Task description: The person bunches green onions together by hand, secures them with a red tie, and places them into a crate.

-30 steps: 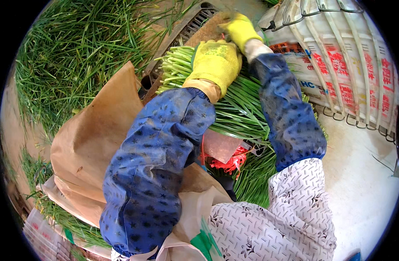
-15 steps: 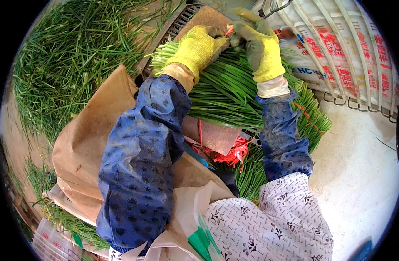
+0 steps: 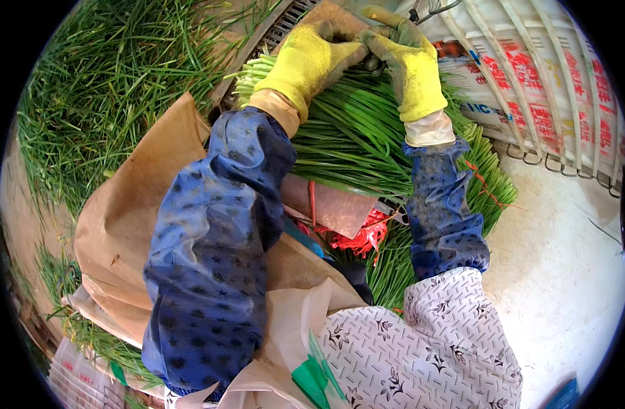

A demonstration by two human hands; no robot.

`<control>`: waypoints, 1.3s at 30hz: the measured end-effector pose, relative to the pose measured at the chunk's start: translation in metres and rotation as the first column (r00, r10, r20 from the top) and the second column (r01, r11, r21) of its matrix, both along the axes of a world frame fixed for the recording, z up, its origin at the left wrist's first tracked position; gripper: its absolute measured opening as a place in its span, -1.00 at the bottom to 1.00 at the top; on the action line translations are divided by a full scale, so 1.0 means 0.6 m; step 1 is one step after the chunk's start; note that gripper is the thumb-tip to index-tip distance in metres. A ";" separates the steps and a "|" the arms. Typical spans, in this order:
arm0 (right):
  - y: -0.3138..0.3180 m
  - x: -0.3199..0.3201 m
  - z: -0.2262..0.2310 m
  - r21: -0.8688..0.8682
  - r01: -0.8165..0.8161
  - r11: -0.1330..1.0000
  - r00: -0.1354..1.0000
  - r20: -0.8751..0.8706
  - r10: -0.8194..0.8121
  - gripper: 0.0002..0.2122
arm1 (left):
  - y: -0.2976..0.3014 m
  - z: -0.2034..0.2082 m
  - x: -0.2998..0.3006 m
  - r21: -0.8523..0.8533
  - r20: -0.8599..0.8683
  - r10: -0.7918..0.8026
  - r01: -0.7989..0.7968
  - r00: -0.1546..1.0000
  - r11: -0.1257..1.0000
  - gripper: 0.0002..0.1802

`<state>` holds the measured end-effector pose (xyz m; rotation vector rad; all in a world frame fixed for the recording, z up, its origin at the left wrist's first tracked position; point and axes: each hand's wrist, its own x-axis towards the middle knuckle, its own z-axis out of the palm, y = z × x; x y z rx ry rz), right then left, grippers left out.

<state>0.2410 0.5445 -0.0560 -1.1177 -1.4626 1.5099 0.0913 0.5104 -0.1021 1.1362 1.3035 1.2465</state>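
Observation:
A thick bunch of long green leaves like garlic chives (image 3: 357,136) lies crosswise, its pale cut stems (image 3: 256,73) toward the left. Over its far side, my left hand (image 3: 312,60), in a yellow glove with dirty fingertips, is closed with thumb and fingers pinched. Its fingertips meet those of my right hand (image 3: 411,71), gloved alike and also pinched, with one finger raised. Whatever lies between the fingertips is hidden now. Below the bunch sit a rusty brown plate (image 3: 336,208) and a tangle of red strings (image 3: 367,234).
Loose green leaves (image 3: 115,88) are heaped at the left. More bunched leaves (image 3: 488,180), bound with orange-red string, lie at the right. A white printed sack under curved slats (image 3: 530,82) stands at far right, above a pale surface (image 3: 558,273). Brown sheeting (image 3: 132,198) bulges beside my left arm.
Both hands have drawn closer, fingertips now touching. My left hand has shifted slightly right and away from me. A small red piece seen at the fingertips is now out of sight.

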 end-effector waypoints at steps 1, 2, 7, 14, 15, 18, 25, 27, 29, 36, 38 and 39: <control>-0.001 -0.005 0.000 -0.018 -0.009 1.000 0.999 -0.035 0.008 -0.57 | -0.001 -0.002 -0.004 -0.001 -0.050 0.010 -0.011 0.999 1.000 -0.66; -0.005 -0.009 0.003 -0.030 0.006 1.000 0.999 -0.051 -0.008 -0.57 | -0.001 -0.003 -0.008 -0.002 -0.100 0.020 -0.021 0.995 1.000 -0.66; -0.013 0.002 0.002 -0.123 0.009 0.992 0.975 -0.220 -0.036 -0.56 | -0.004 0.008 -0.014 -0.010 -0.071 -0.046 0.045 0.996 0.999 -0.67; -0.002 0.007 -0.037 -0.003 -0.012 1.000 0.984 -0.179 0.011 -0.51 | 0.000 -0.010 -0.019 0.027 -0.065 -0.060 0.062 0.996 0.998 -0.71; -0.002 0.012 -0.041 0.070 0.013 0.997 0.994 -0.105 -0.005 -0.52 | 0.002 -0.008 -0.017 0.056 -0.110 -0.067 0.073 0.992 0.996 -0.72; -0.017 -0.003 -0.029 0.128 0.058 0.990 0.996 0.058 -0.065 -0.54 | -0.003 0.000 -0.012 -0.057 -0.126 -0.032 0.025 0.991 0.998 -0.75; -0.052 -0.029 -0.003 0.327 -0.026 0.945 0.985 0.168 -0.031 -0.58 | 0.006 -0.035 -0.026 0.014 -0.174 -0.066 0.070 0.983 0.997 -0.81; -0.040 -0.014 -0.021 0.579 -0.129 0.805 0.957 0.285 -0.052 -0.57 | 0.004 -0.031 -0.022 0.079 -0.193 -0.037 0.053 0.980 0.995 -0.83; -0.040 -0.008 -0.030 0.636 -0.179 0.750 0.924 0.371 -0.094 -0.57 | 0.003 -0.028 -0.020 0.101 -0.217 -0.026 0.049 0.976 0.994 -0.83; -0.053 -0.009 -0.039 0.663 -0.121 0.739 0.887 0.406 -0.218 -0.55 | 0.014 -0.047 -0.037 0.115 -0.294 0.052 -0.018 0.954 0.993 -0.78; -0.038 0.003 -0.053 0.763 -0.207 0.613 0.832 0.467 -0.299 -0.53 | 0.012 -0.047 -0.037 0.093 -0.176 -0.036 0.053 0.984 0.994 -0.78; -0.035 0.012 -0.059 0.797 -0.252 0.549 0.796 0.493 -0.350 -0.51 | 0.010 -0.022 -0.031 0.083 -0.111 -0.091 0.100 0.990 0.991 -0.78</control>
